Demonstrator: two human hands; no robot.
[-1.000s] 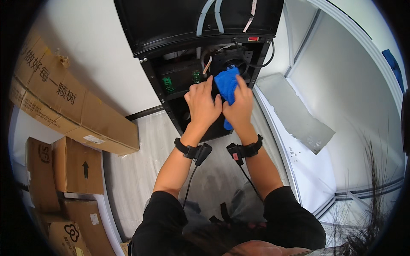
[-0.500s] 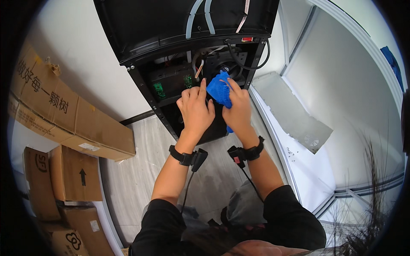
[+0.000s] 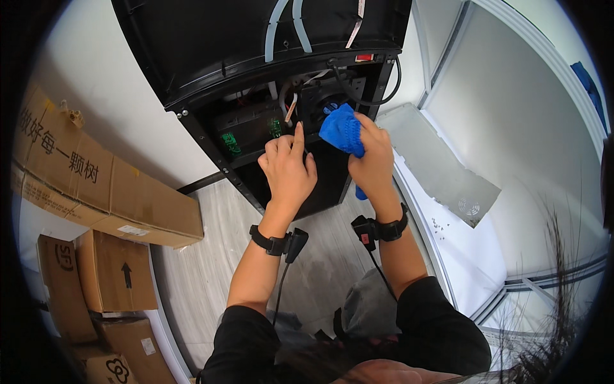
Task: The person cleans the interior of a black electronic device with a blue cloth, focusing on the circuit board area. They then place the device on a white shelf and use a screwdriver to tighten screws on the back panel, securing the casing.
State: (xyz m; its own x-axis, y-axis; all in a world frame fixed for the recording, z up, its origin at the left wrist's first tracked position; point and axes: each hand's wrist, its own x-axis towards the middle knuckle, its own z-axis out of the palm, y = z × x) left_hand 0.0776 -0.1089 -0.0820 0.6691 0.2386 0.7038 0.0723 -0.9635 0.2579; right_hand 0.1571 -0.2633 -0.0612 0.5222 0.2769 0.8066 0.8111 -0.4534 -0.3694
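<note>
A black machine cabinet [image 3: 320, 173] stands in front of me, its inside exposed. My right hand [image 3: 376, 153] grips a bunched blue cloth [image 3: 342, 129], held before a round fan-like part [image 3: 330, 107] on the right of the opening. My left hand [image 3: 289, 171] holds nothing; its index finger points up and the thumb is spread. That fingertip is just below a thin wire [image 3: 291, 107]; whether they touch I cannot tell. Left of it, green circuit boards [image 3: 231, 143] show on a dark box inside. A black cable [image 3: 364, 99] loops past the fan.
Cardboard boxes [image 3: 121, 185] line the left side. A thin grey metal panel [image 3: 441, 160] with small vent slots lies on a white surface [image 3: 470, 259] to the right, with small scattered screws [image 3: 437, 225] beside it. A red switch [image 3: 364, 57] sits on the cabinet's upper right.
My right hand and the blue cloth have moved right, away from my left hand. The left hand has shifted only slightly. The whole view has turned a little.
</note>
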